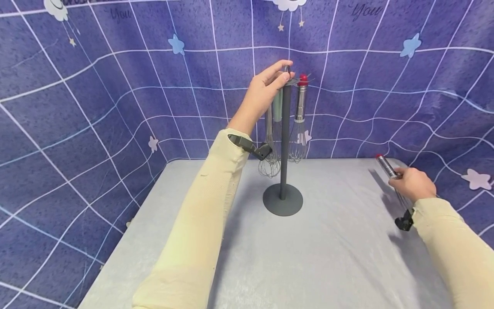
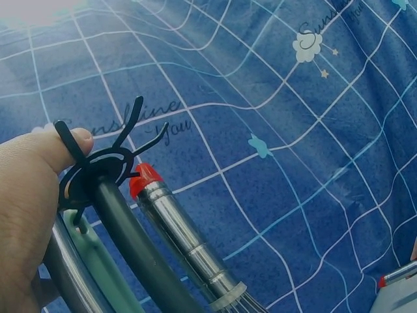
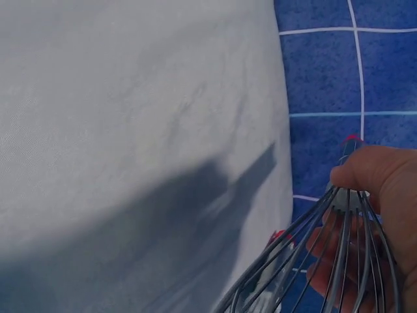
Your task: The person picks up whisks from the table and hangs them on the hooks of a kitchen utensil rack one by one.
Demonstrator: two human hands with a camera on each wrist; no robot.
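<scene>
A dark grey upright stand (image 1: 284, 141) with a round base and a ring of hooks (image 2: 98, 171) on top stands on the table. My left hand (image 1: 262, 92) grips the stand's top, fingers and thumb about the hooks. From the hooks hang a red-tipped metal-handled whisk (image 1: 301, 103), a green-handled whisk (image 2: 101, 261) and a plain metal whisk (image 1: 269, 124). Over at the right, my right hand (image 1: 414, 184) holds another red-tipped whisk (image 1: 387, 166) where handle and wires meet. Its wires (image 3: 339, 254) point back toward the wrist.
A pale grey cloth covers the table (image 1: 328, 257). Behind its wires, the right wrist view shows another red-tipped object (image 3: 280, 238) near the table edge, partly hidden. A blue gridded curtain (image 1: 216, 86) surrounds the table at the back and sides.
</scene>
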